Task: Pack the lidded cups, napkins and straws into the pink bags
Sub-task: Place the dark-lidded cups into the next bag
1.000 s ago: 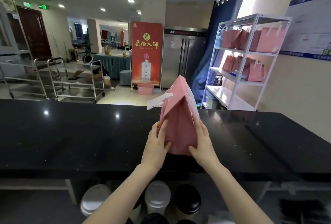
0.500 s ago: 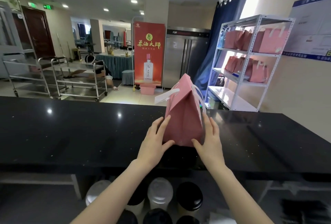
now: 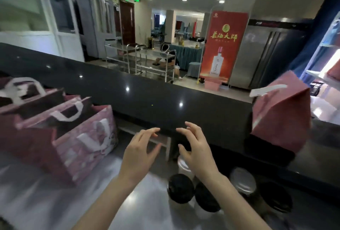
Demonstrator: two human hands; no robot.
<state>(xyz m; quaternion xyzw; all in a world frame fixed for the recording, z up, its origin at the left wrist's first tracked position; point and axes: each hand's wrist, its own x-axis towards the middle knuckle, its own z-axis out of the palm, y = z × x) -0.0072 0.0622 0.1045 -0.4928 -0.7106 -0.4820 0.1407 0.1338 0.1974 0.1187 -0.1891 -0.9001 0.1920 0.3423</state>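
Note:
A packed pink bag [image 3: 279,117] with white handles stands on the black counter [image 3: 165,101] at the right, apart from both hands. My left hand [image 3: 141,152] and my right hand [image 3: 196,150] hover empty over the lower steel surface, fingers spread. Several open pink bags [image 3: 81,141] stand at the left on that lower surface. Lidded cups sit below my right hand: black-lidded ones [image 3: 180,188] in front and a pale-lidded one [image 3: 242,180] to the right. No napkins or straws can be made out; the picture is blurred.
Beyond the counter are steel trolleys [image 3: 154,60], a red banner [image 3: 224,46] and a steel fridge [image 3: 265,55]. A white shelf [image 3: 329,60] with more pink bags is at the far right edge.
Both hands have let go of the pink bag, which stays on the counter. The view has swung left and down, bringing the open bags at the left into sight.

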